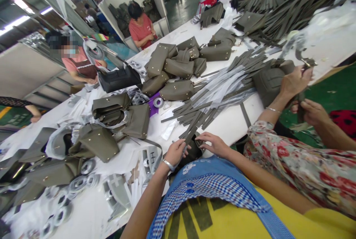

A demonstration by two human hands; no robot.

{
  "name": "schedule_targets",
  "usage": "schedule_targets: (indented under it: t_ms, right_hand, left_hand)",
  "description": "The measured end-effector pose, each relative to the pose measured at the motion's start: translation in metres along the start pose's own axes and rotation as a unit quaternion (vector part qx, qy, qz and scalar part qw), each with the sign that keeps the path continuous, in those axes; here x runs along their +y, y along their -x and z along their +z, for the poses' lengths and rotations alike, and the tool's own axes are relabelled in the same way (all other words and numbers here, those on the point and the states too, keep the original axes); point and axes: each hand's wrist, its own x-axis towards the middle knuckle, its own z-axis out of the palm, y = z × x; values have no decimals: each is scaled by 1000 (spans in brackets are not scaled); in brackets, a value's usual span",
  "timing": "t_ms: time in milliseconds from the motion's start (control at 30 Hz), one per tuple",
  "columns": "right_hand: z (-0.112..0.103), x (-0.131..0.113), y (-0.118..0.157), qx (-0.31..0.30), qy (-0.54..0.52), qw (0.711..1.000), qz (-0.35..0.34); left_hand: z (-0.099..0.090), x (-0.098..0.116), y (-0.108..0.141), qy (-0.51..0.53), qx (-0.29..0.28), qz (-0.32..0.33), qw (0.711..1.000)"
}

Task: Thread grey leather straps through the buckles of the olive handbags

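A dark handbag (pixel 191 153) lies at the table edge, close against my blue apron and partly hidden by my hands. My left hand (pixel 177 153), with a bracelet at the wrist, is closed on a flat olive strap (pixel 191 135) just above the bag. On the bag's other side my right hand (pixel 214 144) has its fingertips and thumb closed on the bag's edge, by a small metal fitting. A pile of loose olive straps (pixel 219 96), some in clear plastic, reaches toward my hands from beyond.
Olive handbags (pixel 178 62) are heaped mid-table, with more bags (pixel 100 142) and plastic-wrapped rolls (pixel 78 183) at left. A black bag (pixel 119 78) stands farther back. At my right a co-worker's hands (pixel 294 81) handle a strap over another bag (pixel 271 81). Other people stand across the white table.
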Motion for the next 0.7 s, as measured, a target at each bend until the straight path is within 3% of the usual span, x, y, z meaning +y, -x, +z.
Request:
schedule_targets:
  t_ms: [133, 333, 533, 700]
  right_hand:
    - [9, -1, -6, 40, -3, 999, -5]
    - [25, -13, -17, 133, -34, 990, 42]
    - [37, -15, -34, 127, -23, 991, 36]
    - [38, -7, -32, 103, -8, 994, 18]
  left_hand:
    - [3, 9, -1, -79, 29, -4, 996]
    - [-15, 23, 8, -70, -10, -31, 997]
    - [-40, 32, 16, -194, -17, -15, 981]
    - [-42, 37, 10, -294, 9, -19, 956]
